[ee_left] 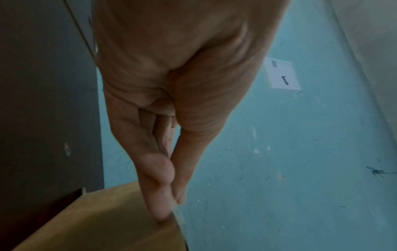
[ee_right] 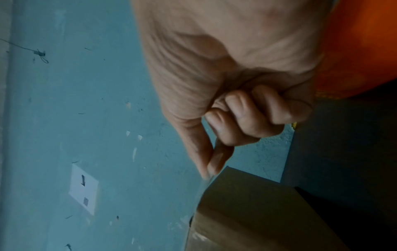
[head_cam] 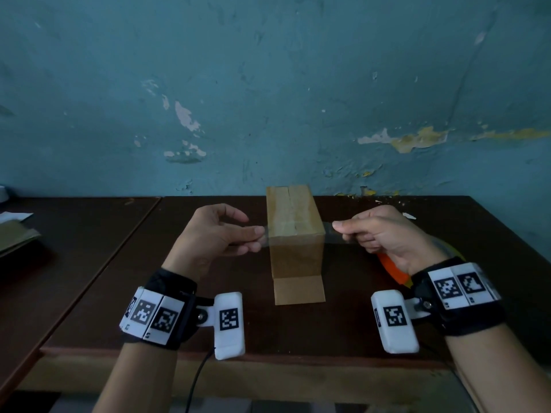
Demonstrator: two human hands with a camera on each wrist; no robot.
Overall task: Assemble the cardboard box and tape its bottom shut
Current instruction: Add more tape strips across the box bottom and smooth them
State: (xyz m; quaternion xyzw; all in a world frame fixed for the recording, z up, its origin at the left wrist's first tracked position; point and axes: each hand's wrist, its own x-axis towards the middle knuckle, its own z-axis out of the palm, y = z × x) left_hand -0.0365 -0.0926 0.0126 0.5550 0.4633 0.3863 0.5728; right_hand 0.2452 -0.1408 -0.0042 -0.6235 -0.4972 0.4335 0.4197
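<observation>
Stretching tape across the box's upturned bottom

My left hand point(head_cam: 222, 234) pinches one end of the clear tape point(head_cam: 334, 231) and my right hand point(head_cam: 384, 231) pinches the other, its spare fingers curled, each grip just off a side of the box point(head_cam: 295, 234) standing on the table point(head_cam: 447, 263). I'd keep the strip taut and level, centre it square across the flap seam point(head_cam: 290, 204), lower both ends together, then press down the sides. Slack would likely wrinkle it.

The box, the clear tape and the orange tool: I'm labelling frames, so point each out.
box point(head_cam: 293, 210): head view, top face.
clear tape point(head_cam: 334, 234): head view, right stretch.
orange tool point(head_cam: 392, 268): head view, body below right hand.
</observation>
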